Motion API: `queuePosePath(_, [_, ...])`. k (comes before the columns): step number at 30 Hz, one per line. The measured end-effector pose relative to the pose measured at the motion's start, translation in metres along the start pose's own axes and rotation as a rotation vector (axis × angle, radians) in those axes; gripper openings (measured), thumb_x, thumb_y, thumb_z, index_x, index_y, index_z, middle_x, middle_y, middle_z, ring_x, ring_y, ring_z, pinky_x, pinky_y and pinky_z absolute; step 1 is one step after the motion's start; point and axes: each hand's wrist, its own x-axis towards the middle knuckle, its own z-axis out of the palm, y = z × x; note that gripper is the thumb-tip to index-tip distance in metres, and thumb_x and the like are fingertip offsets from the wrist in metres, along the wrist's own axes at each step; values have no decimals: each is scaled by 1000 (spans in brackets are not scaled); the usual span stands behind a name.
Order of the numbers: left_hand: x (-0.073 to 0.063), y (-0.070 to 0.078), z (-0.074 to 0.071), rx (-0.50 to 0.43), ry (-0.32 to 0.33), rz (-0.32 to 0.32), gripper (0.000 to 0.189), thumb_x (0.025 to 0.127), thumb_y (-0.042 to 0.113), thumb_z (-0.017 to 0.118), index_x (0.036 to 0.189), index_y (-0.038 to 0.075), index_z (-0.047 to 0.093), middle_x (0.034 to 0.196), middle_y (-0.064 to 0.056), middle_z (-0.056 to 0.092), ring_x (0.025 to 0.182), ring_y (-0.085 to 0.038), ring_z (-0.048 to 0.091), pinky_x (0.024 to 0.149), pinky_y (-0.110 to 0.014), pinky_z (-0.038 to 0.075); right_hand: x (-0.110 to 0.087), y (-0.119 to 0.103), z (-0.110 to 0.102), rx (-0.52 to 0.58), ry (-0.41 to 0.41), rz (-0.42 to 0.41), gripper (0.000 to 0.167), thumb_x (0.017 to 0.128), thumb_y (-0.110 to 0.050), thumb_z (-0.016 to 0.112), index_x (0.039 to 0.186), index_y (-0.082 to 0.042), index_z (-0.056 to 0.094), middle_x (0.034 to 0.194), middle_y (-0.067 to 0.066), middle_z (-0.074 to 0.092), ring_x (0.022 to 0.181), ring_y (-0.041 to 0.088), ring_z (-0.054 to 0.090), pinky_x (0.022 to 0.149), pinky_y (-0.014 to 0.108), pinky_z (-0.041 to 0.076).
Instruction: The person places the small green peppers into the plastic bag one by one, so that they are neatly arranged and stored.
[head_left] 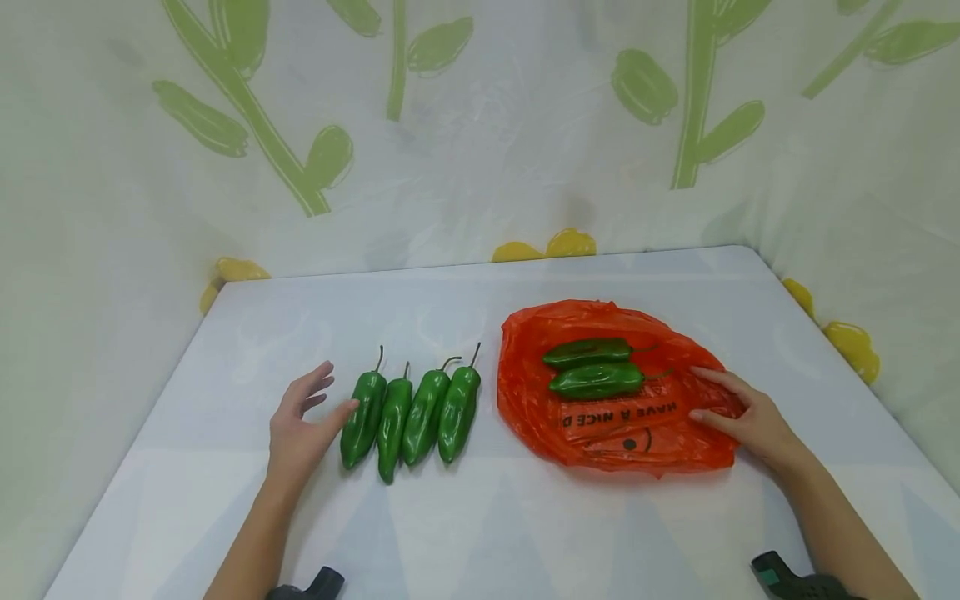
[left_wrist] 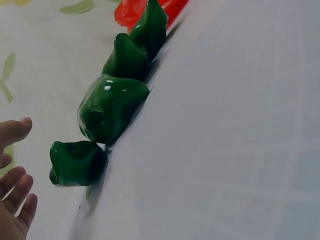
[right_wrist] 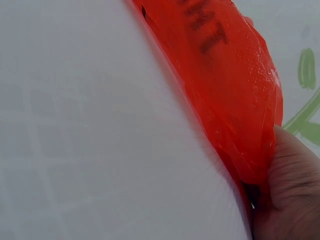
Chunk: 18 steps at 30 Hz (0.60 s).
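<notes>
Several glossy green chili peppers point(head_left: 423, 417) lie side by side on the white table, stems pointing away. By the leftmost pepper point(head_left: 363, 419) is my left hand point(head_left: 303, 421), its thumb and fingers spread; the thumb tip overlaps that pepper in the head view. In the left wrist view, a gap shows between this hand point(left_wrist: 15, 185) and the nearest pepper point(left_wrist: 77, 162). Two more peppers point(head_left: 597, 381) lie on a flattened red plastic bag point(head_left: 525, 417) printed with black letters. My right hand point(head_left: 753, 417) rests at the bag's right edge, thumb and fingers apart on the film.
The white table point(head_left: 480, 533) has pale printed shapes and a raised back edge line. Behind and beside it hangs pale cloth point(head_left: 510, 167) with green leaf and yellow flower patterns. Dark wrist straps point(head_left: 802, 583) show at the bottom of the head view.
</notes>
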Motion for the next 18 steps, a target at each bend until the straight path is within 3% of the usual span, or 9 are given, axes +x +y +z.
queuePosePath(7, [-3, -8, 1, 45, -139, -140, 66, 81, 14, 75, 139, 8, 45, 136, -10, 50, 120, -27, 52, 91, -11, 40, 0, 2, 0, 13, 1, -9, 64, 90, -30, 64, 146, -22, 36, 148, 22, 29, 131, 41, 24, 79, 4, 37])
queuePosePath(11, [-4, -12, 2, 47, -218, -180, 69, 82, 20, 75, 141, 10, 42, 140, -10, 47, 121, -33, 51, 94, -25, 44, 0, 1, 0, 9, 2, -4, 64, 90, -31, 64, 146, -22, 36, 147, 22, 29, 131, 41, 24, 79, 4, 37])
queuePosePath(15, [-6, -16, 5, 33, -262, -188, 68, 83, 21, 74, 142, 11, 41, 140, -10, 46, 120, -34, 51, 93, -18, 43, 0, 1, 1, 2, 5, -3, 63, 90, -31, 64, 146, -22, 36, 147, 21, 30, 131, 40, 25, 79, 4, 36])
queuePosePath(18, [-6, -18, 7, 34, -280, -177, 65, 84, 16, 72, 141, 8, 42, 138, -13, 47, 120, -35, 51, 88, -5, 36, 0, 2, 1, 5, 6, -17, 63, 90, -30, 64, 146, -21, 36, 146, 20, 31, 131, 39, 26, 80, 4, 37])
